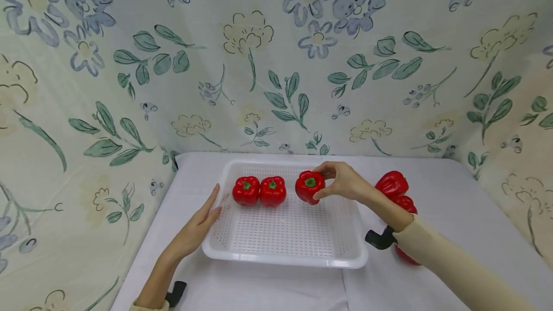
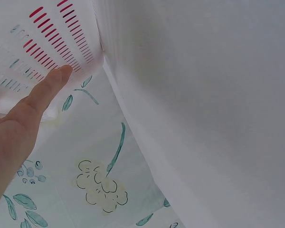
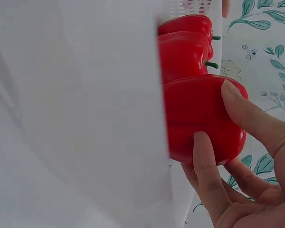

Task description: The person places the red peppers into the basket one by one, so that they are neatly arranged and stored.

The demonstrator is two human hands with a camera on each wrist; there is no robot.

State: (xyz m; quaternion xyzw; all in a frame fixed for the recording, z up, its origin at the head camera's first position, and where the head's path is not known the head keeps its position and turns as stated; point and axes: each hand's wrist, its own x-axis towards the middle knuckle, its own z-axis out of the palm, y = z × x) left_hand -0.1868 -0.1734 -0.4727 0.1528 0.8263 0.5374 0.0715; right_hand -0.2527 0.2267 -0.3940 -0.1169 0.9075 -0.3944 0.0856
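Note:
My right hand grips a red bell pepper over the right part of a white perforated basket. In the right wrist view, thumb and fingers hold that same pepper from its sides, partly behind the blurred basket wall. Two more red bell peppers, a left one and a middle one, sit side by side inside the basket with green stems up. At the basket's left side, my left hand rests with fingers straight. The left wrist view shows a finger against the slotted wall.
Several red peppers lie on the white-covered table right of the basket, partly hidden by my right forearm. A floral cloth hangs behind and along the sides of the table.

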